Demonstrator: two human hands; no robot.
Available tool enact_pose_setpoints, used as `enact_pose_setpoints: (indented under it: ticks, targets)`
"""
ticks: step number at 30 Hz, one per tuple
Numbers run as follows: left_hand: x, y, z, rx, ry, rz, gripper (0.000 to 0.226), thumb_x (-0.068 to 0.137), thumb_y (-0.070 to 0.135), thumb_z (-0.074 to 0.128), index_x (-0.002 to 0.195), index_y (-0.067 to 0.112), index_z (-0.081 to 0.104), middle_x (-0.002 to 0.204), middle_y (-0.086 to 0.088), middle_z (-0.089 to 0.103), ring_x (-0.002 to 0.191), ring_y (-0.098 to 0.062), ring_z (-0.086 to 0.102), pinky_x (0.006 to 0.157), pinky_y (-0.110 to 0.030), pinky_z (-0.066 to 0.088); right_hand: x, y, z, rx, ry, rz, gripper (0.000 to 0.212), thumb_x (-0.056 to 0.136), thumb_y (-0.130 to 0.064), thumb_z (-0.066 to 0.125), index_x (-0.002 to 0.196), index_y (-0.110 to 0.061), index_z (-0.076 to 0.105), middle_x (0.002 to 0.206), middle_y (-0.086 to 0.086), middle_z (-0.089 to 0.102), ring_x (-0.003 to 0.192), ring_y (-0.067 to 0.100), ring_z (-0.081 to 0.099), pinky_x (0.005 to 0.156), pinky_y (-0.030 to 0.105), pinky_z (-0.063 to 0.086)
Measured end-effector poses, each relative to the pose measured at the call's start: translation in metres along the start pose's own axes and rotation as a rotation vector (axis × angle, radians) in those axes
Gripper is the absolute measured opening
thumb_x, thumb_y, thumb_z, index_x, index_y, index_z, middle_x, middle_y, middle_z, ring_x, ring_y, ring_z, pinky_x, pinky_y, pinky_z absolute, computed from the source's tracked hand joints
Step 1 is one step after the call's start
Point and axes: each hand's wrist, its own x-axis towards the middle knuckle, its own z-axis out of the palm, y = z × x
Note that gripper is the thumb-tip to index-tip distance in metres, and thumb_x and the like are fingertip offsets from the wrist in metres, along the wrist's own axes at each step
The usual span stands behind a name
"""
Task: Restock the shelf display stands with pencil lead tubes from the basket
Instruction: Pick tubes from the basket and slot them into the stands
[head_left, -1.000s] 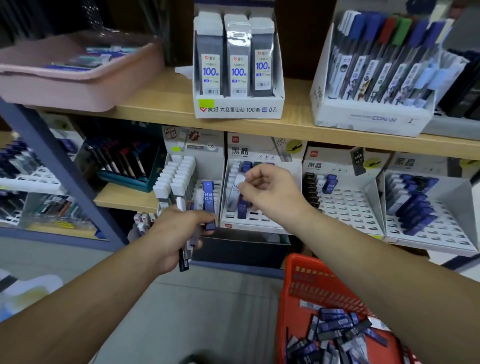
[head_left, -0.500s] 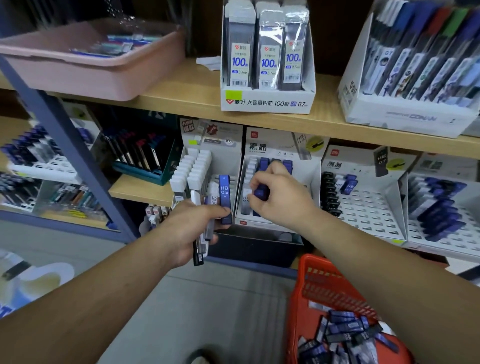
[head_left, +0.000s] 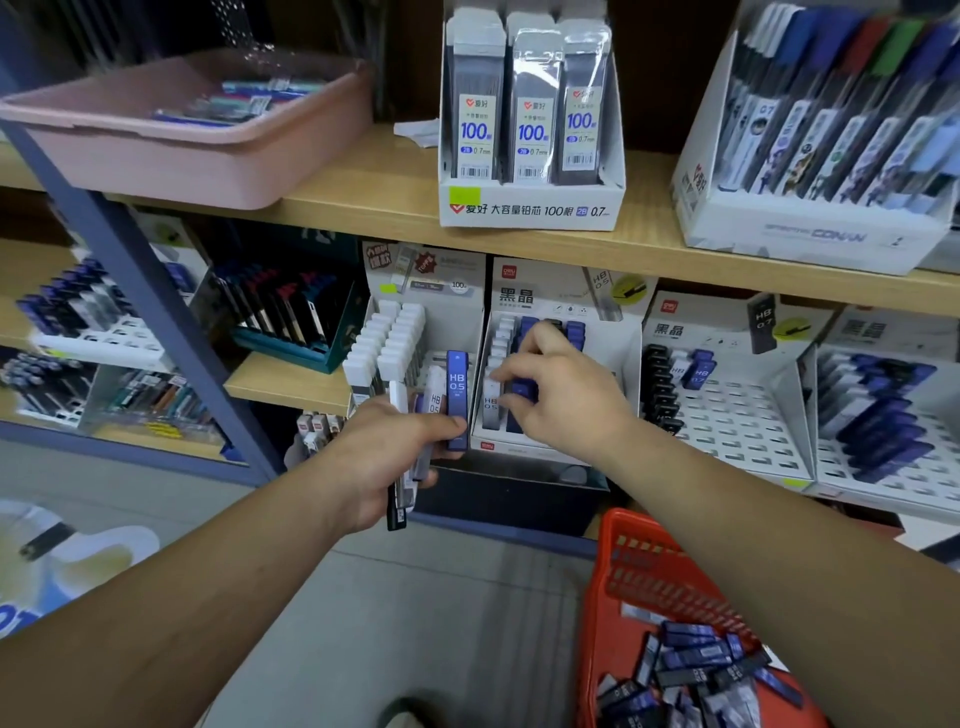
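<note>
**Slotting lead tubes into the stand**

The left hand (head_left: 384, 457) grips a bunch of lead tubes (head_left: 457, 395) upright, fingers curled round them, a blue HB 0.5 one tallest. Just beside it, the right hand (head_left: 566, 395) has its fingers (head_left: 537, 340) bent, pinching a blue tube (head_left: 522, 389) standing in the display stand (head_left: 550, 299) under the wooden shelf's (head_left: 363, 202) front edge. More loose tubes (head_left: 691, 667) lie heaped in the red basket (head_left: 649, 577) below.
</note>
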Motion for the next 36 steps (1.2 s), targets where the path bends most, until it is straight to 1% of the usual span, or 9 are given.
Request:
enact_pose_setpoints:
  ticks: [4,6,8,11,18,25,29,33,36]
  targets:
    - [-0.002,0.002,0.008,0.063,-0.039,0.082,0.023,0.085,0.009,0.082,0.107,0.007,0.076,0.1,-0.014,0.079,0.09,-0.032,0.073,0.067,-0.037,0.046,0.006,-0.004,-0.029,0.579,0.062,0.287,0.016,0.096,-0.01,0.067,0.107,-0.019,0.075,0.092,-0.005,0.065,0.061,-0.002,0.055,0.064,0.023,0.046]
    - [-0.003,0.005,0.014,0.099,-0.068,0.113,0.031,0.077,0.019,0.09,0.103,0.008,0.077,0.099,-0.017,0.079,0.082,-0.031,0.065,0.067,-0.039,0.047,0.005,-0.007,-0.049,0.902,-0.078,0.442,0.013,0.098,-0.009,0.068,0.109,-0.013,0.074,0.09,0.008,0.074,0.059,0.01,0.063,0.053,0.028,0.049]
    - [-0.005,0.007,0.023,0.143,-0.094,0.122,0.044,0.07,0.029,0.092,0.106,0.009,0.076,0.099,-0.016,0.078,0.076,-0.03,0.063,0.067,-0.038,0.048,-0.001,-0.002,-0.059,0.988,-0.174,0.468,0.016,0.094,-0.007,0.074,0.11,-0.009,0.073,0.086,0.011,0.076,0.062,0.023,0.067,0.052,0.032,0.053]
    - [-0.003,0.009,0.041,0.111,-0.092,0.133,0.027,0.087,0.014,0.083,0.11,0.004,0.073,0.092,-0.011,0.08,0.076,-0.025,0.073,0.059,-0.033,0.045,-0.006,0.015,-0.065,1.023,-0.12,0.528,0.02,0.09,0.006,0.072,0.107,-0.004,0.069,0.074,0.01,0.073,0.063,0.026,0.069,0.058,0.036,0.058]
    - [0.0,0.014,0.061,0.231,-0.09,-0.017,0.039,0.092,0.038,0.078,0.08,0.006,0.06,0.061,-0.009,0.053,0.051,-0.018,0.047,0.053,-0.029,0.045,-0.007,0.057,-0.071,0.755,0.199,0.554,0.022,0.09,0.005,0.066,0.097,-0.016,0.064,0.084,0.009,0.064,0.069,0.03,0.073,0.078,0.054,0.063]
    - [0.005,0.013,0.07,-0.057,-0.302,-0.136,0.022,0.09,0.002,0.074,0.11,0.011,0.07,0.07,-0.004,0.056,0.058,-0.014,0.05,0.052,-0.027,0.044,-0.004,0.063,-0.041,0.637,0.137,0.424,0.026,0.091,0.002,0.067,0.091,-0.023,0.063,0.091,0.023,0.067,0.084,0.039,0.072,0.079,0.057,0.061]
    - [0.007,0.013,0.064,-0.103,-0.314,-0.138,0.028,0.091,-0.002,0.07,0.119,0.004,0.07,0.076,-0.007,0.056,0.061,-0.016,0.051,0.055,-0.028,0.044,-0.004,0.066,-0.034,0.541,0.114,0.378,0.03,0.091,0.001,0.066,0.09,-0.029,0.062,0.087,0.019,0.066,0.082,0.036,0.071,0.079,0.047,0.062]
    - [0.005,0.01,0.06,-0.105,-0.305,-0.104,0.029,0.089,0.01,0.076,0.117,0.003,0.073,0.082,-0.008,0.062,0.067,-0.017,0.058,0.057,-0.03,0.048,-0.006,0.068,-0.035,0.414,0.067,0.288,0.027,0.092,0.001,0.067,0.088,-0.026,0.064,0.078,-0.008,0.061,0.069,0.01,0.061,0.069,0.024,0.051]
    - [0.003,0.011,0.06,-0.1,-0.287,-0.087,0.035,0.089,0.018,0.078,0.119,0.001,0.07,0.083,-0.008,0.067,0.066,-0.017,0.061,0.057,-0.029,0.047,-0.011,0.071,-0.03,0.343,0.004,0.267,0.017,0.094,-0.004,0.07,0.095,-0.021,0.072,0.081,-0.016,0.062,0.072,0.0,0.059,0.074,0.02,0.047]
